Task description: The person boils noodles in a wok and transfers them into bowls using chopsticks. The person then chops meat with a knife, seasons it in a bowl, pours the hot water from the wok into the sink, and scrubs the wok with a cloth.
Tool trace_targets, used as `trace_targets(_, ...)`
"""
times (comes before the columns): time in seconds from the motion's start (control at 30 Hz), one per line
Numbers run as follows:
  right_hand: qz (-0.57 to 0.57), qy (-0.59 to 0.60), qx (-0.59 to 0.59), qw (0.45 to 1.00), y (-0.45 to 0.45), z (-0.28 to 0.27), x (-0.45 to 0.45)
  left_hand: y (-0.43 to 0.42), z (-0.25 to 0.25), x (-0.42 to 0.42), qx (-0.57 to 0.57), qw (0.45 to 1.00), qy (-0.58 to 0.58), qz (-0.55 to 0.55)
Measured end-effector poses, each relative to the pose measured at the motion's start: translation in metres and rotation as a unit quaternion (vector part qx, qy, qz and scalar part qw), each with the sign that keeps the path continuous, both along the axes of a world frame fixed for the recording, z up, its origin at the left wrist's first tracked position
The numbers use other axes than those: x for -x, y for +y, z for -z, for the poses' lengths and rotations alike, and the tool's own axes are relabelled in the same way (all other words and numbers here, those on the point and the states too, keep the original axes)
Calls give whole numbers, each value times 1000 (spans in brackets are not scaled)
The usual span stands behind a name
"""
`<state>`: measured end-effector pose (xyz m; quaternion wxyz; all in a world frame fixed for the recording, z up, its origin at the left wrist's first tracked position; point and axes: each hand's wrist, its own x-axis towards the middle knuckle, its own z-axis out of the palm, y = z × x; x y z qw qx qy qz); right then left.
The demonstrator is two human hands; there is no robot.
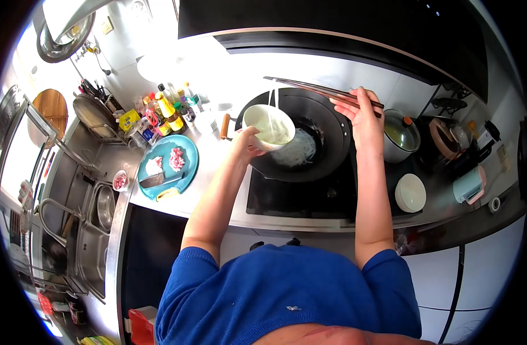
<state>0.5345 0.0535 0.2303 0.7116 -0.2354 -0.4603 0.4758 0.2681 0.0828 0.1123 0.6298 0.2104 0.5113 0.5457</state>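
The left hand (247,147) gripped a white bowl (252,118) over the wok (333,123), while the right hand (365,118) held chopsticks (314,88) closed around noodles (277,99) that hung down into the bowl. More noodles lay in the wok. A blue plate (189,150) with meat (176,160) sat on the tabletop (209,156).

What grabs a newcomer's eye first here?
Probably the big dark wok on the stove, with pale noodles in it. Above its left side, the left hand holds a white bowl while the right hand holds long chopsticks, with pale strands hanging from them into the bowl. Next, the bright teal plate on the counter to the left, carrying chopped meat.
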Motion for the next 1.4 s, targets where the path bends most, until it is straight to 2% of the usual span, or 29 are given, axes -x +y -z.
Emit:
trace_targets(0.1,5,-57,-15,998,1,4,5,-18,-5,-7,18,1000,4,14)
trace_targets(0.17,-74,-285,23,955,2,8,-5,-34,-11,-8,-1,994,-100,47)
trace_targets(0.23,-45,-193,20,980,3,-2,-25,-45,-11,1,3,991,-123,49)
trace_targets(0.3,30,-170,2,985,13,-8,-47,-57,-11,14,-125,966,-213,79)
trace_targets(0.33,49,-219,29,974,20,-7,-51,-62,-9,20,-194,947,-243,85)
trace_targets(0.37,52,-219,29,974,32,1,-52,-68,-9,28,-203,939,-269,70)
trace_targets(0.43,17,-420,138,897,64,40,-52,-80,-13,35,-202,938,-280,13)
trace_targets(0.5,41,-490,173,853,99,85,-50,-89,-16,44,-182,950,-255,-8)
trace_targets(0.57,43,-421,193,886,120,120,-38,-96,-13,53,-147,972,-180,-38)
trace_targets(0.63,-1,-271,258,927,142,157,-20,-100,-4,61,-162,969,-185,-26)
trace_targets(0.7,-19,-199,297,934,149,171,4,-110,-8,63,-135,969,-200,-46)
trace_targets(0.77,-34,-152,316,936,143,163,23,-113,-10,64,-132,970,-199,-55)
trace_targets(0.83,-51,-153,323,933,142,160,29,-115,-4,72,-125,973,-181,-66)
trace_targets(0.93,-116,-60,320,938,139,157,31,-114,0,77,-122,975,-169,-76)
trace_targets(1.13,-127,72,297,944,120,143,29,-107,-8,75,-107,980,-141,-93)
trace_targets(1.3,-101,10,266,959,104,124,10,-105,-12,72,-101,979,-152,-91)
trace_targets(1.37,-58,-167,255,951,95,116,2,-106,-13,73,-100,978,-162,-89)
trace_targets(1.4,-50,-197,262,943,98,118,-2,-109,-15,72,-98,977,-163,-93)
